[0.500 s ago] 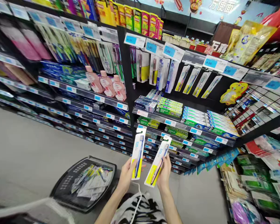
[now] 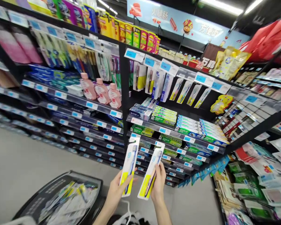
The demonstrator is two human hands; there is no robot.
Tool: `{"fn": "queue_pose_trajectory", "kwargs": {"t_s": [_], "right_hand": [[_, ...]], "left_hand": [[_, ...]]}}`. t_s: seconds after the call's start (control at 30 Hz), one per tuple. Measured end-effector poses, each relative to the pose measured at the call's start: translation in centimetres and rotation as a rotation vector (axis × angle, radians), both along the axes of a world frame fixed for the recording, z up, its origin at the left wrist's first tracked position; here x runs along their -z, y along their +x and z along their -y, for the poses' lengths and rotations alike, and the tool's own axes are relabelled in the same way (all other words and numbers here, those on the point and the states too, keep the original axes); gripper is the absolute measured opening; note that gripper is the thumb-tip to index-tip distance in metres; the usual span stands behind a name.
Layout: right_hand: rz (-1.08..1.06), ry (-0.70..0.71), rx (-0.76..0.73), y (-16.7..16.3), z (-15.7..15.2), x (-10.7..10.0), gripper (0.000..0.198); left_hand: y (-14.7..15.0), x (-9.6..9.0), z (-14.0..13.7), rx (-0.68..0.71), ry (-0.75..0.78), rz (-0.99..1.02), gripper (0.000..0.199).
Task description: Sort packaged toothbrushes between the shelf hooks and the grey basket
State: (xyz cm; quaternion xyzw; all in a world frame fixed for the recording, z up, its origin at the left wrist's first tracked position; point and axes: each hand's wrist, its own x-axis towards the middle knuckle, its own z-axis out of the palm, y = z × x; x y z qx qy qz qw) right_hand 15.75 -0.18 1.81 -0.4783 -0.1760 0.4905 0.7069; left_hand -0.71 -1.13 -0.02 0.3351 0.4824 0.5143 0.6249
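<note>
My left hand (image 2: 119, 186) is closed on a packaged toothbrush (image 2: 130, 162), a white and yellow blister card with a blue brush inside, its thumb lying across the front. In my right hand (image 2: 158, 182) is a second packaged toothbrush (image 2: 152, 170), also white and yellow, pinched along its right edge. Both packs stand nearly upright, tilted a little to the right, with their hanging holes at the top. A small gap separates them. At the lower left is a black basket (image 2: 71, 175) containing several similar toothbrush packs (image 2: 67, 203).
Ahead, hanging toothbrush packs (image 2: 178, 89) fill hooks above boxes of toothpaste (image 2: 164, 115). Pink bottles (image 2: 100, 90) stand on the left shelf. Yellow and pink canisters (image 2: 135, 36) line the top. A black wire grid (image 2: 239, 115) and bagged goods (image 2: 255, 190) are on the right.
The view has tilted up and shifted, so more of the overhead sign shows and the basket sits lower left. Both hands still hold their toothbrush packs, slightly lower in the picture.
</note>
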Motion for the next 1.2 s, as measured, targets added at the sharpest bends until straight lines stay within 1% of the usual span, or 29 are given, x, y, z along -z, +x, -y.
{"fn": "queue_pose_trajectory", "kwargs": {"t_s": [0.13, 0.23, 0.37, 0.43, 0.47, 0.53, 0.6, 0.73, 0.87, 0.93, 1.03, 1.1, 1.2], "right_hand": [[0.103, 0.11, 0.068, 2.2, -1.5, -1.3, 0.054], [0.283, 0.172, 0.141, 5.0, -2.9, -3.1, 0.045], [0.551, 0.246, 0.27, 8.8, -5.1, -6.1, 0.034], [0.629, 0.3, 0.321, 10.4, -6.6, -8.0, 0.031], [0.654, 0.331, 0.345, 11.2, -7.5, -9.1, 0.03], [0.685, 0.398, 0.381, 12.4, -9.4, -11.2, 0.03], [0.701, 0.464, 0.38, 13.4, -11.3, -13.2, 0.033], [0.713, 0.567, 0.322, 14.5, -14.5, -16.1, 0.044], [0.639, 0.623, 0.31, 15.0, -16.7, -18.0, 0.058], [0.614, 0.633, 0.342, 15.4, -17.6, -18.8, 0.058], [0.62, 0.646, 0.399, 16.0, -19.0, -20.1, 0.056], [0.647, 0.661, 0.434, 16.3, -19.8, -20.9, 0.056], [0.681, 0.719, 0.451, 16.4, -20.6, -21.7, 0.058]], "left_hand": [[-0.7, 0.7, -0.4, 0.005, -0.046, -0.018, 0.075], [-0.9, 0.3, -0.4, -0.017, -0.051, -0.031, 0.074], [-1.1, -0.9, 0.1, -0.089, -0.064, -0.052, 0.074], [-1.3, -1.3, 0.3, -0.121, -0.076, -0.056, 0.072], [-1.4, -1.5, 0.4, -0.115, -0.084, -0.051, 0.073], [-1.7, -1.5, 0.6, -0.092, -0.102, -0.036, 0.079], [-2.0, -1.3, 0.7, -0.087, -0.111, -0.028, 0.082], [-2.6, -0.4, 1.0, -0.152, -0.111, -0.013, 0.079], [-3.4, 0.5, 1.1, -0.154, -0.132, 0.02, 0.081], [-3.6, 0.9, 1.0, -0.152, -0.146, 0.038, 0.081], [-3.8, 1.3, 0.9, -0.21, -0.127, 0.017, 0.076], [-3.8, 1.3, 1.0, -0.235, -0.097, -0.008, 0.072], [-3.6, 0.7, 1.1, -0.239, -0.067, -0.016, 0.071]]}}
